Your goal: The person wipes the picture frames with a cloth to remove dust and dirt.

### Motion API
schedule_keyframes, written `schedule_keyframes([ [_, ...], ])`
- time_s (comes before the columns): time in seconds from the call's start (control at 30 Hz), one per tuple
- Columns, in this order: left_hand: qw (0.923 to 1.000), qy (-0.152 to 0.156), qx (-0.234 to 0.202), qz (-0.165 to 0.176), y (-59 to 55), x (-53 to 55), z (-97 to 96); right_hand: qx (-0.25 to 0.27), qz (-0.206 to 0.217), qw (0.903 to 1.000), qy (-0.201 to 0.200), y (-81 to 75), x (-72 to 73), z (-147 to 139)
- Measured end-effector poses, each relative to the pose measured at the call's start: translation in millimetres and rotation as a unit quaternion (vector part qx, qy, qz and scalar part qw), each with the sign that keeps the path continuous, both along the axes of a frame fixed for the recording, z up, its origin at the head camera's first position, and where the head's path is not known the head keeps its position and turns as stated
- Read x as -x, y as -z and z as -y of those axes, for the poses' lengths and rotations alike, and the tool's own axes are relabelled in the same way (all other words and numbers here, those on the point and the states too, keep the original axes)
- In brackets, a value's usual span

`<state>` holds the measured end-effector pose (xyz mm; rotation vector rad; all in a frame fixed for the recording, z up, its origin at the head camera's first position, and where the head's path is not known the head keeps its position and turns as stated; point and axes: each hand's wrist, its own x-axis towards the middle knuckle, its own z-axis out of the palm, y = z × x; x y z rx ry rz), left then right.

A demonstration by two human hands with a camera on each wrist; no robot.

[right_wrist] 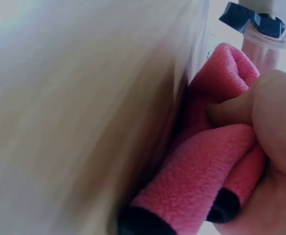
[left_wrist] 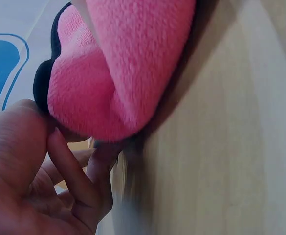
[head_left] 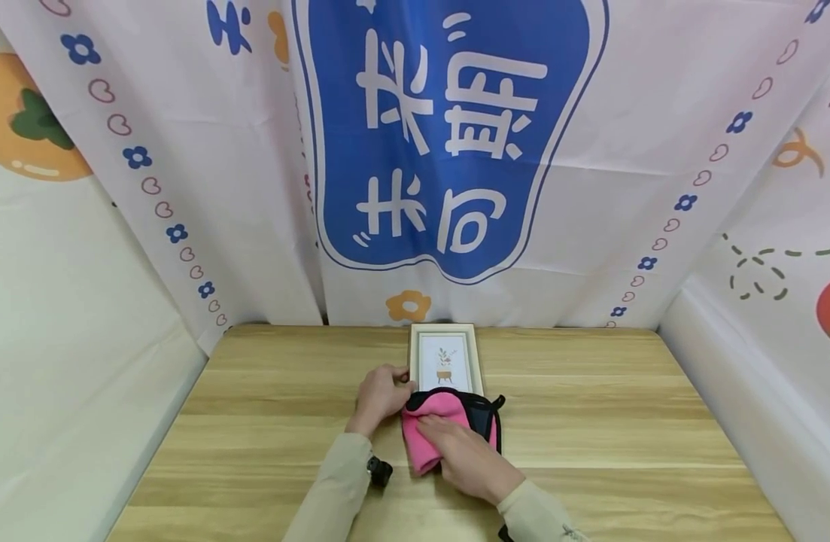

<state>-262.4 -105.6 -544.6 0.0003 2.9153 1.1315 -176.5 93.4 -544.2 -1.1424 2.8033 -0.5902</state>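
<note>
A picture frame (head_left: 415,354) with a pale border and a potted-plant print lies flat on the table towards its back edge. My left hand (head_left: 381,395) grips the frame's left side, fingers curled at the edge. Over the lower part of the frame sits a fluffy pink cloth (head_left: 418,444) with black edging and a dark patch, bunched up. My right hand (head_left: 472,459) holds this cloth, its fingers pushed into the pink folds. In the right wrist view, the thumb side of the hand (right_wrist: 275,132) closes round the folded cloth (right_wrist: 191,171). The cloth hides the frame's near end.
The wooden table (head_left: 611,421) runs back to a hanging white curtain (head_left: 591,241) with a blue printed panel (head_left: 347,150). White printed sheets (head_left: 62,361) stand along the left and right sides. A black wrist camera (head_left: 379,472) sits on the left sleeve.
</note>
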Motion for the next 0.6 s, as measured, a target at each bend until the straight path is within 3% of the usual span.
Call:
schedule_keyframes([
  [0.23,0.9994,-0.014,-0.023,0.022,-0.8,5.9,-0.5,0.016,0.029,0.9994,-0.014,-0.1,8.0,10.0],
  [0.37,0.9988,-0.021,-0.038,0.026,-0.8,5.9,-1.3,0.071,0.077,0.9938,-0.036,-4.6,9.4,5.2],
  [0.47,0.9985,-0.021,-0.043,0.028,0.6,4.7,-2.2,0.140,0.143,0.9788,-0.044,-12.2,7.0,-6.4],
  [0.6,0.9982,-0.026,-0.050,0.021,1.3,2.2,-2.3,0.232,0.217,0.9479,-0.021,-24.3,2.7,-28.1],
])
